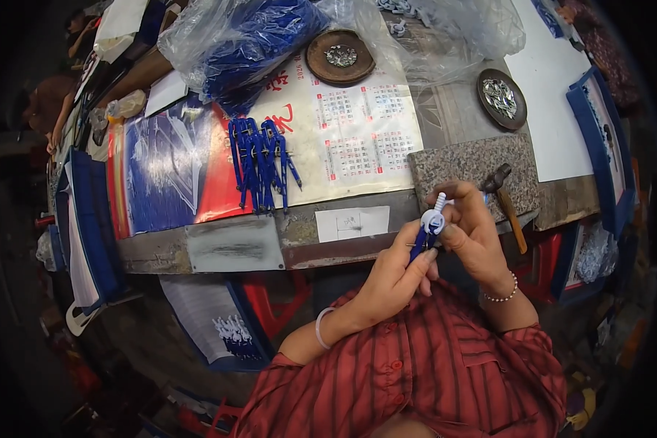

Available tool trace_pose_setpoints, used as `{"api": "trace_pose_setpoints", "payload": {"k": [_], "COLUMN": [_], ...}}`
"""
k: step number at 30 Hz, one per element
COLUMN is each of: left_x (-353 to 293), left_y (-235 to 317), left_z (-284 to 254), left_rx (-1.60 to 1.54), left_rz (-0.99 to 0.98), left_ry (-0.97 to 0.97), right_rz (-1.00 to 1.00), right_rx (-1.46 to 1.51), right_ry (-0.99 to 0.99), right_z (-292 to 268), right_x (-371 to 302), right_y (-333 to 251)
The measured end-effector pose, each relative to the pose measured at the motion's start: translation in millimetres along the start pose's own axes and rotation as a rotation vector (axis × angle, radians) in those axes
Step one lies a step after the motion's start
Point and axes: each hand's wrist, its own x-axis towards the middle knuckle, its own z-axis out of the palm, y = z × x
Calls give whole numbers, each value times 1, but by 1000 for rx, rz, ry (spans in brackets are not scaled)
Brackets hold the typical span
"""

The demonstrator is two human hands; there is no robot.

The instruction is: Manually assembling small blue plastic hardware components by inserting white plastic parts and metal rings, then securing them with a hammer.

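Close to my chest, both hands are on one drawing compass [433, 221], which has a pale lilac ribbed head and blue legs. My left hand [394, 281] grips the blue legs from below, its fingers closed around them. At the pale head, my right hand [474, 230] has its thumb and fingers pressed against the side. The lower ends of the legs are partly hidden by my fingers. Several blue compass leg pieces [259, 160] lie in a bunch on the table to the left of my hands.
A hammer [507, 204] rests on a speckled stone slab [449, 160]. Round dishes of small metal parts stand behind, a brown one [317, 66] and a darker one [518, 120]. Plastic bags [270, 44] hold blue pieces. A blue bin [248, 321] contains finished-looking compasses.
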Motion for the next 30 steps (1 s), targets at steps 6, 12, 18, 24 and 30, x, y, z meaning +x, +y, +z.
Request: {"api": "trace_pose_setpoints", "payload": {"k": [6, 12, 18, 24, 30], "left_x": [2, 2, 4, 9, 9], "left_y": [-7, -3, -4, -5, 0], "left_z": [5, 9, 14, 21, 13], "left_rx": [-17, 47, -4, 139, -210], "left_rz": [-22, -30, -62, 17, -131], "left_ry": [-38, -70, -120, -59, -167], "right_rz": [116, 133, 193, 81, -77], "right_rx": [175, 268, 203, 186, -399], "right_ry": [-153, -229, -159, -126, 134], "right_z": [2, -6, -11, -14, -76], "right_x": [-5, -10, -15, -16, 24], "right_y": [6, 1, 3, 1, -32]}}
